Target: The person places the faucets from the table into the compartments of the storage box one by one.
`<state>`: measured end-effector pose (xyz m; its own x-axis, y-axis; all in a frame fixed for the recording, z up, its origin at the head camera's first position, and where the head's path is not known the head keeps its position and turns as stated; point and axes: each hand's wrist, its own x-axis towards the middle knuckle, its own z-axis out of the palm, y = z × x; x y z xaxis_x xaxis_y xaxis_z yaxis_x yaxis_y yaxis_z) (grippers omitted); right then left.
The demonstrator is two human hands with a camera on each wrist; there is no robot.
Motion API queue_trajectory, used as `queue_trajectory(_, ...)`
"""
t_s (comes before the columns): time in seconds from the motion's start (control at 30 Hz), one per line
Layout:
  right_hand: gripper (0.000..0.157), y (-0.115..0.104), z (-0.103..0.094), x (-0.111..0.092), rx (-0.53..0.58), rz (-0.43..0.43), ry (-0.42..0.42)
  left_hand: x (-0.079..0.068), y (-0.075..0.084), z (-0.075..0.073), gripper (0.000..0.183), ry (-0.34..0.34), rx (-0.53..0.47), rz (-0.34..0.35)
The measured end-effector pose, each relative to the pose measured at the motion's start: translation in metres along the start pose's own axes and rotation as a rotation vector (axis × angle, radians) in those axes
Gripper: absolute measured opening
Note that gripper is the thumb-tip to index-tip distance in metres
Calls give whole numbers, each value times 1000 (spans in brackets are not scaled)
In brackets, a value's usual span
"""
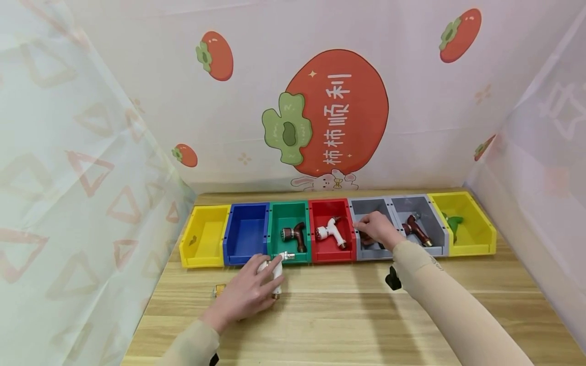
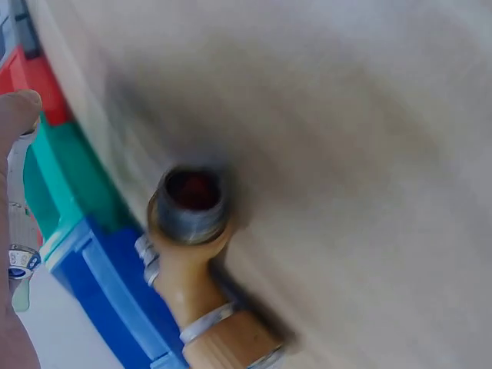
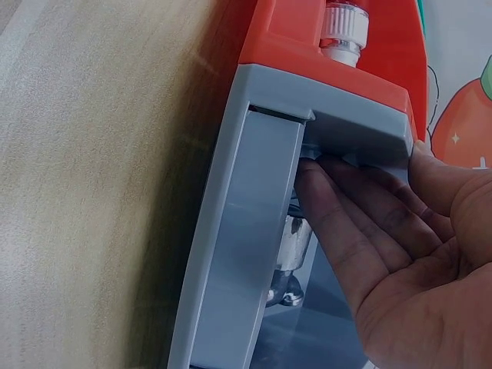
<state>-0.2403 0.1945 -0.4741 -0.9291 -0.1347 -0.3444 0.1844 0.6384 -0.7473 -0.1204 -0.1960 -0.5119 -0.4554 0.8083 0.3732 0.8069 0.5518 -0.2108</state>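
My left hand point(image 1: 251, 287) grips a white tap point(image 1: 277, 274) in front of the green bin, its silver end reaching over the bin's front edge. Below that palm, a tan tap point(image 2: 188, 284) with a metal threaded end shows in the left wrist view; its gold ribbed knob point(image 1: 220, 290) peeks out beside the hand. My right hand point(image 1: 379, 227) reaches into a grey bin point(image 3: 254, 231). Its fingers lie fairly straight against the bin's inner side wall, thumb at the rim beside the red bin. A silver-and-dark tap point(image 3: 292, 246) lies below those fingers, partly hidden.
Bins stand in a row along the back: yellow point(image 1: 206, 234), blue point(image 1: 247, 231), green point(image 1: 274, 218) with a brown tap point(image 1: 297, 236), red point(image 1: 329, 207) with a white tap, a second grey point(image 1: 407, 203) with a brown tap, and yellow point(image 1: 476, 229) with a green tap.
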Motion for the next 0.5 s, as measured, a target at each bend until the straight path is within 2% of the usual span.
queue_trajectory(0.2,32,1,0,1,-2,11,-6,9,-15,-5,60,33,44,-29)
queue_trajectory(0.33,32,2,0,1,-4,11,-7,13,-25,-6,59,70,68,-24)
queue_trajectory(0.5,32,2,0,2,-5,19,-4,16,-37,-8,59,72,90,-23)
